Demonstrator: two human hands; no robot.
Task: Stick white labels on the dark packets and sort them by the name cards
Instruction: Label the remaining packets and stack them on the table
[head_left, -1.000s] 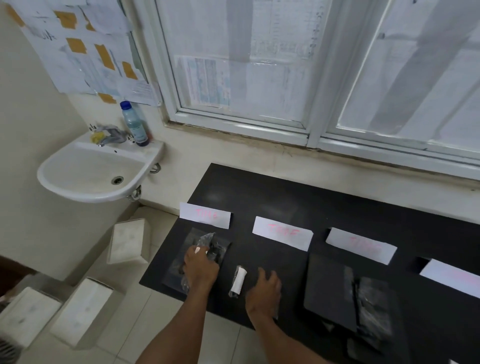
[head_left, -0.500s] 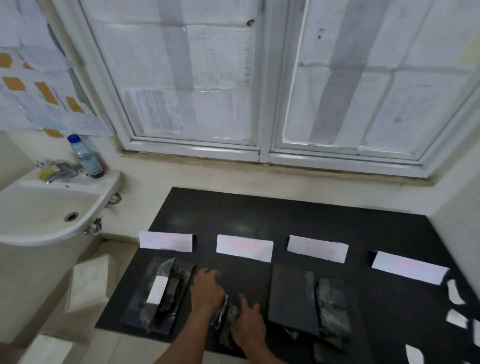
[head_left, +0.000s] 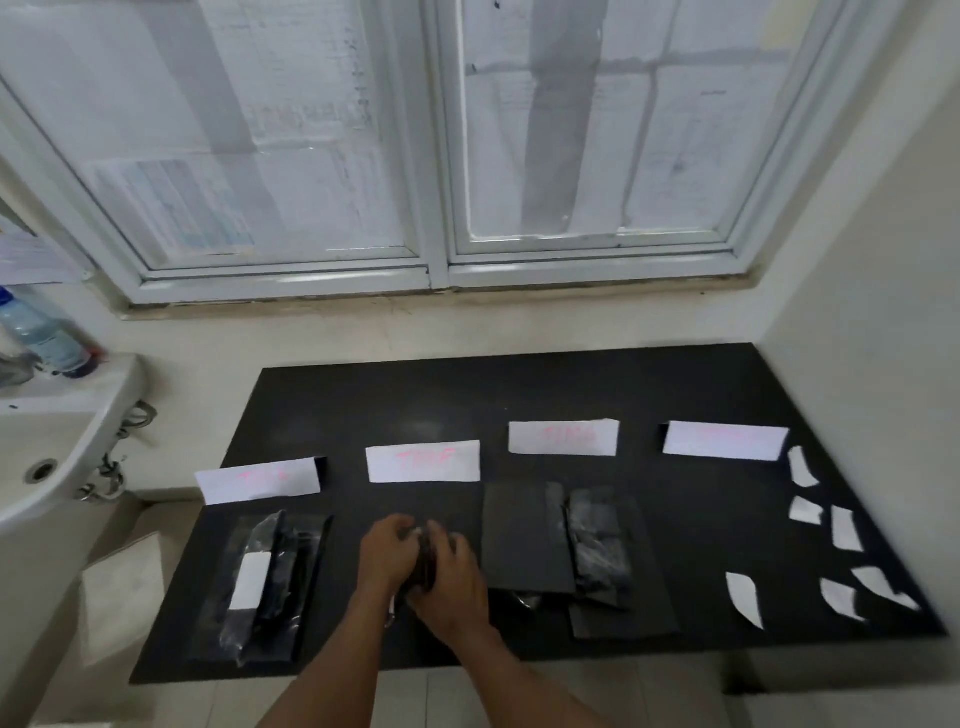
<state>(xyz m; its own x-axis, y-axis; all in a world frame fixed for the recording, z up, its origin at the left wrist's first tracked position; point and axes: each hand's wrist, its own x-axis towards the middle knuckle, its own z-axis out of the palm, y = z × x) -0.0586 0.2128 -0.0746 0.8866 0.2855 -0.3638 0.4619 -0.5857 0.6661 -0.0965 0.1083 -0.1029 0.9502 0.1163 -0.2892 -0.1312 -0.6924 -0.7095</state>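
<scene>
Several white name cards stand in a row on the black table (head_left: 467, 395): the first card (head_left: 257, 480), the second card (head_left: 423, 461), the third card (head_left: 563, 437) and the fourth card (head_left: 724, 440). A dark packet with a white label (head_left: 252, 579) lies in front of the first card. Below the second card my left hand (head_left: 387, 553) and my right hand (head_left: 449, 577) close together on one dark packet (head_left: 425, 558), mostly hidden between them. A pile of dark packets (head_left: 561, 545) lies below the third card. Loose white labels (head_left: 847, 527) are scattered at the right.
A white sink (head_left: 47, 447) with a blue-capped bottle (head_left: 44, 338) hangs at the left. Windows covered with paper rise behind the table. A wall closes the right side. White boxes (head_left: 122, 587) sit on the floor left of the table.
My left hand left the labelled packet by the first card and moved right. Both hands have closed on a dark packet below the second card. The view swung right.
</scene>
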